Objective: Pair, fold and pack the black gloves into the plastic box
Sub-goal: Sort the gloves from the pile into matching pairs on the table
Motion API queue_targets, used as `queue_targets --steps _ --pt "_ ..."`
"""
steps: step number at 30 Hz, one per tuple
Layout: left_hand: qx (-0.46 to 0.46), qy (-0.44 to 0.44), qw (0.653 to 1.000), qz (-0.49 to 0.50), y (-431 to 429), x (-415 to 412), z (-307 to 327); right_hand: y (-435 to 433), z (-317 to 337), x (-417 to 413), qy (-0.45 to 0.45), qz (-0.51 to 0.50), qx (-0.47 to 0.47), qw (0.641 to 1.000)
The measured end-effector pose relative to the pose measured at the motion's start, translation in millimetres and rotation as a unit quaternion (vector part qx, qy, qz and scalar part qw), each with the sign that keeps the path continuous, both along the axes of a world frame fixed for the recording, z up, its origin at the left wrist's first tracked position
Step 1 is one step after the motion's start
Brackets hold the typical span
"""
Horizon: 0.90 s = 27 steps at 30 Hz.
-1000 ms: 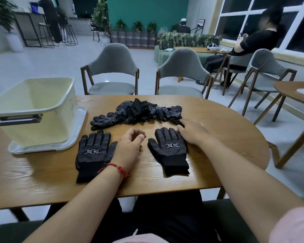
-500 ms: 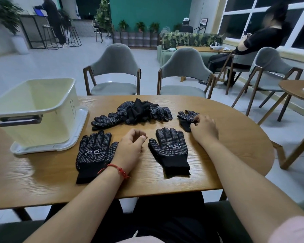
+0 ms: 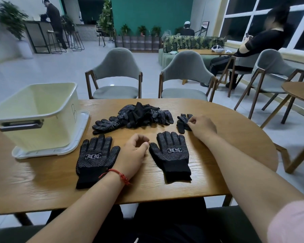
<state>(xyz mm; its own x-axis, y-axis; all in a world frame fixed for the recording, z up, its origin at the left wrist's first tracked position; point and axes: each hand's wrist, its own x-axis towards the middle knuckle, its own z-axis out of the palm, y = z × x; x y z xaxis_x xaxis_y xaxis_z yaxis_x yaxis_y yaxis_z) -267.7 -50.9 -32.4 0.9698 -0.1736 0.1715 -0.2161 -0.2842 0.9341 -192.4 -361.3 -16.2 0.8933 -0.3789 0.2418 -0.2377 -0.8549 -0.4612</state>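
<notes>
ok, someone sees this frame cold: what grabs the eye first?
Probably the two black dotted gloves laid flat, palm up, at the near edge of the table: one left of the resting left hand, one right of it. Next, the tangled glove pile at mid-table, with the right hand pinching a single glove beside it. The pale plastic box stands at far left on its lid.

Matt black knit gloves (image 3: 169, 153) with white grip dots, glossy wood-grain table (image 3: 42, 181), smooth cream plastic box (image 3: 40, 120).
</notes>
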Motion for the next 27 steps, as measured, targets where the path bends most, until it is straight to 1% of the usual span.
queue_targets --steps 2,4,7,9,12,15,18,21,23,25,27 --pt "-0.003 -0.001 1.000 0.001 -1 0 0 -1 3 1 -0.028 0.003 0.008 1.000" --pt "-0.001 -0.001 1.000 0.001 -1 0 0 -1 13 -1 -0.096 0.011 0.029 0.995" --pt "0.004 -0.006 1.000 0.002 -1 0 1 3 42 -6 -0.200 0.027 0.069 0.977" --pt "0.009 -0.014 1.000 -0.001 -2 -1 1 10 62 -11 -0.223 0.042 0.080 0.971" --pt "0.017 -0.021 1.000 -0.002 -2 -3 2 25 87 -14 -0.203 0.069 0.086 0.973" --pt "0.023 -0.035 0.999 -0.009 -1 -7 4 46 107 -23 -0.147 0.121 0.161 0.968" --pt "-0.008 -0.048 0.999 -0.021 -3 -10 7 72 120 -34 -0.090 0.192 0.252 0.944" --pt "-0.041 -0.047 0.998 -0.016 -6 -11 15 91 119 -34 -0.040 0.238 0.300 0.923" --pt "-0.059 -0.024 0.998 0.014 -9 -11 26 99 119 -34 0.001 0.258 0.319 0.912" --pt "-0.094 0.020 0.995 0.033 -11 -8 40 107 116 -34 0.033 0.276 0.337 0.900" --pt "-0.151 0.096 0.984 -0.002 -12 -10 57 114 112 -35 0.040 0.286 0.344 0.893"
